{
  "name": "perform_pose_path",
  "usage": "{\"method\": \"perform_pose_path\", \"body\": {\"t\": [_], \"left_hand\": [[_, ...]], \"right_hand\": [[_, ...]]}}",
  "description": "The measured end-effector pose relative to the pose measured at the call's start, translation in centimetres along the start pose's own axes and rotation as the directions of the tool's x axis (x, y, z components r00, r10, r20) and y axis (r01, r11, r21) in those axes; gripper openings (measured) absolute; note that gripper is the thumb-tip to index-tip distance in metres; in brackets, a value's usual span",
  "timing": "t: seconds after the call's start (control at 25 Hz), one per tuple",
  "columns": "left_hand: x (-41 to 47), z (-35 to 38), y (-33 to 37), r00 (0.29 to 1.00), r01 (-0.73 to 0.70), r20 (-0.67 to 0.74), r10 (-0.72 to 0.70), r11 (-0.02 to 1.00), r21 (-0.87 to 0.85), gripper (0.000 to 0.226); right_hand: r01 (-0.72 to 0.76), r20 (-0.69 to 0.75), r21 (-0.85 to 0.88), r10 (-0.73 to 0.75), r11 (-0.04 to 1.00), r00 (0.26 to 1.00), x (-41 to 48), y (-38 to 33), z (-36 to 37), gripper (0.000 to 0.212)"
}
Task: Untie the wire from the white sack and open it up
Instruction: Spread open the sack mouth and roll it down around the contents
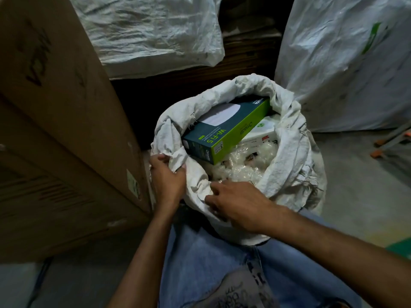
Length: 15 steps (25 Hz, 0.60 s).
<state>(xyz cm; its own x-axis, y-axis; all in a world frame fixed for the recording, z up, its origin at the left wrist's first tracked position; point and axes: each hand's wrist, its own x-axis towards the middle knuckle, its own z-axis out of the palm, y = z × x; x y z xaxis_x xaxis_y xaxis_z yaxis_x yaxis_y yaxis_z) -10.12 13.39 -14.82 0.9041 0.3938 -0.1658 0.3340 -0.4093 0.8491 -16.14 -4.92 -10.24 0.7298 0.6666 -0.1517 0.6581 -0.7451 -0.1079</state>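
The white woven sack [293, 165] stands on the floor in front of me, its mouth wide open and its rim rolled outward. Inside lie a teal and green Wi-Fi box [224, 134], a white box [264, 130] and clear plastic wrapping [242, 167]. My left hand [166, 176] grips a fold of the sack's rim at its left side. On the near rim my right hand [235, 203] pinches the fabric with curled fingers. I see no wire.
Large cardboard boxes [57, 130] are stacked close on the left. Another white sack [155, 30] lies behind, and a tall white sack [347, 63] stands at the right. Orange-tipped legs [391, 143] rest on the concrete floor at the far right. My jeans [211, 263] are below.
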Motion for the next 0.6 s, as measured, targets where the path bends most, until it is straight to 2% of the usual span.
{"method": "perform_pose_path", "body": {"t": [0.04,0.08,0.12,0.16,0.2,0.24,0.28,0.32,0.4,0.48,0.56,0.6], "left_hand": [[0.8,0.2,-0.3,0.995,0.100,-0.004,-0.104,0.964,-0.247,0.045],[1.3,0.1,-0.3,0.972,0.227,0.066,-0.223,0.845,-0.484,0.041],[1.9,0.1,-0.5,0.943,0.328,0.177,-0.283,0.683,-0.653,0.038],[2.3,0.1,-0.8,0.918,0.390,0.276,-0.284,0.532,-0.751,0.035],[2.3,0.2,-1.0,0.903,0.427,0.346,-0.256,0.430,-0.795,0.031],[2.0,0.2,-1.1,0.891,0.453,0.398,-0.217,0.374,-0.809,0.031],[1.7,0.2,-1.4,0.884,0.467,0.426,-0.190,0.374,-0.802,0.031],[1.4,0.2,-1.6,0.887,0.461,0.427,-0.178,0.426,-0.778,0.031],[2.0,-0.1,-2.1,0.918,0.385,0.343,-0.198,0.648,-0.657,0.041],[1.9,-1.2,-0.9,0.942,0.303,0.276,-0.190,0.835,-0.460,0.075],[1.0,-2.0,-0.3,0.960,0.183,0.260,-0.108,0.941,-0.286,0.102],[0.3,-2.3,0.1,0.972,0.106,0.230,-0.055,0.971,-0.214,0.107]], "right_hand": [[-0.049,0.066,0.100,0.043,0.994,0.997,0.3,0.4,-1.2,0.014],[-0.147,0.132,0.251,0.117,0.957,0.984,0.8,1.3,-2.4,0.014],[-0.263,0.208,0.377,0.195,0.888,0.958,1.5,2.2,-3.5,0.020],[-0.352,0.262,0.459,0.254,0.816,0.931,2.3,3.0,-4.1,0.032],[-0.400,0.283,0.502,0.292,0.767,0.914,3.0,3.3,-4.2,0.049],[-0.414,0.279,0.496,0.311,0.763,0.908,3.5,3.1,-4.0,0.065],[-0.397,0.258,0.452,0.310,0.798,0.915,3.9,2.4,-3.0,0.074],[-0.368,0.212,0.373,0.309,0.852,0.927,3.9,1.3,-1.8,0.073],[-0.325,0.068,0.195,0.318,0.925,0.946,3.6,-0.7,0.4,0.058],[-0.327,-0.061,0.135,0.338,0.935,0.939,3.2,-1.8,1.5,0.048],[-0.345,-0.120,0.076,0.352,0.936,0.928,2.7,-2.5,1.4,0.043],[-0.337,-0.152,0.027,0.337,0.941,0.929,2.6,-2.7,1.1,0.039]]}}
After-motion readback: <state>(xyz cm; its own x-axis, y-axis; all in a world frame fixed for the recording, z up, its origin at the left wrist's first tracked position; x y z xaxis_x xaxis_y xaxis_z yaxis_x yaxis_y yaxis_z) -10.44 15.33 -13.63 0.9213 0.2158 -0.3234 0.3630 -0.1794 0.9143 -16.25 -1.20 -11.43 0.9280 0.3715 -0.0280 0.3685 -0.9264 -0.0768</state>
